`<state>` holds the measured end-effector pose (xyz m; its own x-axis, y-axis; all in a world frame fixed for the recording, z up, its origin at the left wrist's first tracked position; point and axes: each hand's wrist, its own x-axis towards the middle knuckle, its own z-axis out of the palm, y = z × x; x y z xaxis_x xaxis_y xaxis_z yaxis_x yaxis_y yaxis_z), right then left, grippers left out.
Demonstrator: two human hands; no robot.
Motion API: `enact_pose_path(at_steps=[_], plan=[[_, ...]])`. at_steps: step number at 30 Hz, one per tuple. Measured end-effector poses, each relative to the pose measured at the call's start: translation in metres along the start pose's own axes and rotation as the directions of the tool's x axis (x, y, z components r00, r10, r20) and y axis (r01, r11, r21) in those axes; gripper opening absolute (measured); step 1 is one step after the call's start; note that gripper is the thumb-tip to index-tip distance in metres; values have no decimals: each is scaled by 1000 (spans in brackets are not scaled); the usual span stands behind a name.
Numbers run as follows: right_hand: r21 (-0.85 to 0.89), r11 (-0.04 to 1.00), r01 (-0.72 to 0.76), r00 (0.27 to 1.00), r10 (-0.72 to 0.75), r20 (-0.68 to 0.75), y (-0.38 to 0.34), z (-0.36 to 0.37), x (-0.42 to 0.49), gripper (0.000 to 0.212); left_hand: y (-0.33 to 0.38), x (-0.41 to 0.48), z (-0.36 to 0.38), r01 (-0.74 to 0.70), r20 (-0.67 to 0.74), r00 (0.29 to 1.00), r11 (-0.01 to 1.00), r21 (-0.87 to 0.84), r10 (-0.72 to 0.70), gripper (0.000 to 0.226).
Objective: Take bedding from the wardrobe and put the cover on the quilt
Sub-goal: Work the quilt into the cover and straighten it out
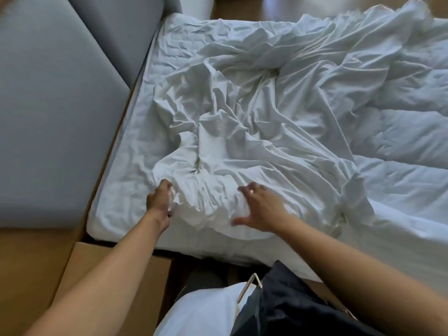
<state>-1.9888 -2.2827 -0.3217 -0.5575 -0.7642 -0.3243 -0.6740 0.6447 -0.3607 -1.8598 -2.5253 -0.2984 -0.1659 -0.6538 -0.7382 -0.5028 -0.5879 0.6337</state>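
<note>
My left hand (160, 201) grips the bunched cover (230, 132); my right hand (263, 209) is spread open beside it, holding nothing. The cloth seems light and soft; better to take its hem.

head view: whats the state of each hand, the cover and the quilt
cover, crumpled and bunched, not laid flat
quilt, lying spread out, its near side under the cover's folds
left hand, grips a bunched edge of the cover
right hand, open, fingers spread over the cover, blurred
</note>
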Motion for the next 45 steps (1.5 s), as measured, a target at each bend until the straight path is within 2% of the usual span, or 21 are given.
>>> enact_pose_path(at_steps=[2,3,5,8,13,16,18,20,21,23,24,26,28,29,31,33,38,40,43,44,45], plan=[[-116,991,73,994,-63,84,-36,13,16,51,5,-5,-8,50,156,987,999,-10,-47,8],[-134,987,86,995,-78,68,-46,17,22,34,8,-4,-13,50,219,975,999,2,-49,12],[-119,992,29,999,-26,19,-51,20,25,20,13,-1,-23,17,295,955,1000,11,-20,21],[9,995,-102,993,102,-53,-38,17,14,33,15,10,-35,-21,341,940,1000,-12,24,27],[90,994,-60,986,73,-148,-9,11,-19,39,15,38,-51,-7,218,976,999,-52,18,28],[11,958,-286,953,285,-104,50,10,-59,31,12,46,-54,0,178,984,998,-70,13,23],[-75,848,-525,849,528,24,84,-5,-79,25,10,46,-49,-30,171,984,997,-73,42,24],[-264,768,-584,743,636,208,91,-17,-73,23,10,42,-42,-82,158,984,996,-47,89,26],[-317,774,-548,726,629,280,82,-23,-61,28,11,39,-39,-106,150,983,994,-24,109,26],[-220,856,-468,814,514,270,45,-34,-24,41,14,36,-35,-147,160,977,989,10,144,25],[-82,909,-408,898,416,142,24,-38,-3,44,16,34,-34,-173,179,970,985,22,167,26],[168,968,-187,978,200,-65,-30,-46,36,53,18,26,-32,-257,210,948,965,52,241,29],[215,976,-27,998,14,62,-85,-50,66,72,18,15,-31,-369,209,915,925,90,345,35],[170,985,3,986,-31,165,-106,-48,75,62,17,10,-30,-421,202,896,900,114,394,39],[132,991,12,983,-35,179,-124,-38,87,18,14,-1,-31,-491,179,867,860,138,466,48],[245,969,-43,997,24,79,-121,-29,93,30,10,-11,-35,-520,161,850,849,99,502,48],[445,884,-143,986,165,-12,-106,-23,86,16,-16,-41,-32,-584,150,807,809,62,571,39],[466,876,-125,987,158,-32,-102,-23,81,14,-25,-56,-25,-705,97,708,697,130,699,33],[516,847,-127,990,142,11,-88,-32,76,17,-37,-77,-12,-849,38,497,476,231,867,31],[540,831,-132,991,130,43,-84,-33,75,17,-36,-79,-9,-855,7,477,462,236,879,31],[566,813,-138,990,117,73,-81,-33,75,17,-33,-79,-5,-840,-35,500,494,223,866,32]])
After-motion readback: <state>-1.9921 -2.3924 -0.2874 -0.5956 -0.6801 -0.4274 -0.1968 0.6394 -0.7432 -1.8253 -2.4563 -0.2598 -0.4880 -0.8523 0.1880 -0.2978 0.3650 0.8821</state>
